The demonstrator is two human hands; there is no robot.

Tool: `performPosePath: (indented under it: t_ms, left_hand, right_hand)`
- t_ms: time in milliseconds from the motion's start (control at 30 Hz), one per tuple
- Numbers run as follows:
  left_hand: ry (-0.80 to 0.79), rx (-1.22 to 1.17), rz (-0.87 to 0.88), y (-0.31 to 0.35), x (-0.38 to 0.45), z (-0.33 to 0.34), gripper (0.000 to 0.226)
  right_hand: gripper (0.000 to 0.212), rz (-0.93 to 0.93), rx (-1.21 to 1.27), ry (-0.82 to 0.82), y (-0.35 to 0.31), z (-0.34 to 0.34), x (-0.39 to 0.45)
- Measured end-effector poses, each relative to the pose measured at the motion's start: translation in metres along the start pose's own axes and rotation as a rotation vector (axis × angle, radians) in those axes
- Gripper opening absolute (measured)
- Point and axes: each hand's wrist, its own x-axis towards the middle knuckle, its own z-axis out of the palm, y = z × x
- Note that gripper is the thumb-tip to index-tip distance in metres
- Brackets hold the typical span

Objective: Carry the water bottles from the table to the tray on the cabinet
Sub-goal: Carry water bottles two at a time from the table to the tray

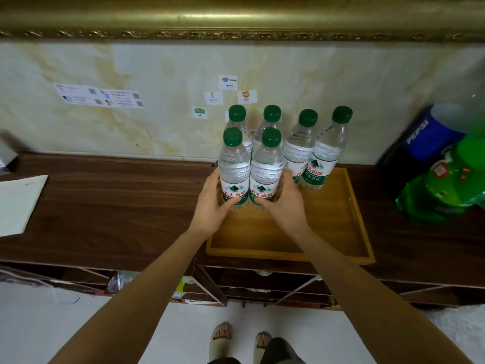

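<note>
A: Grip status?

B: Left hand (211, 203) is wrapped round the lower label of the front-left water bottle (234, 169), thumb across the front. Right hand (282, 203) does the same on the front-right water bottle (265, 170). Both hands closed on the bottles, one each. The two bottles touch side by side.

A: Where are they sitting?

B: In the wooden tray (341, 232) on the dark wood cabinet (105, 206), near the tray's back-left. Can't tell whether the bases are down on the tray floor; the hands hide them.

A: Bottle count?

B: Six, all upright with green caps. Two in hand at front, two right behind them (237, 119) (271, 118), two more to the right (301, 143) (329, 148). All within the tray, front half of it bare.

A: Labels?

B: White and green with red Chinese characters, 农夫山泉. Smaller green text under it partly legible only.

A: Anything else on top?

B: Right edge: one blue Pepsi bottle (425, 135), "PEPSI" readable, and one green soda bottle (446, 190), brand not legible. Left edge: a white paper sheet (18, 200). On the wall, small picture cards reading "spoon" (228, 82), "bottle" (213, 98), "bowl" (246, 97), plus one (200, 112) too small to read.
</note>
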Motion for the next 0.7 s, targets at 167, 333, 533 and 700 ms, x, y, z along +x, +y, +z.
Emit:
performPosePath:
  t_ms: [167,333,533,700]
  left_hand:
    - [0.003,0.200,-0.013,0.006,-0.006,-0.002,0.070]
    - [-0.041,0.737,-0.025,0.008,-0.027,-0.029,0.050]
    - [-0.175,0.945,-0.290,0.007,-0.080,-0.084,0.046]
    - [-0.036,1.057,-0.453,0.001,-0.154,-0.150,0.039]
  right_hand:
    - [0.071,-0.020,-0.028,-0.059,0.003,-0.003,-0.004]
    - [0.025,-0.031,-0.373,-0.231,0.014,-0.028,-0.019]
    - [0.020,-0.267,-0.451,-0.379,-0.037,-0.008,-0.045]
    - [0.027,-0.607,-0.578,-0.434,-0.101,0.058,-0.087]
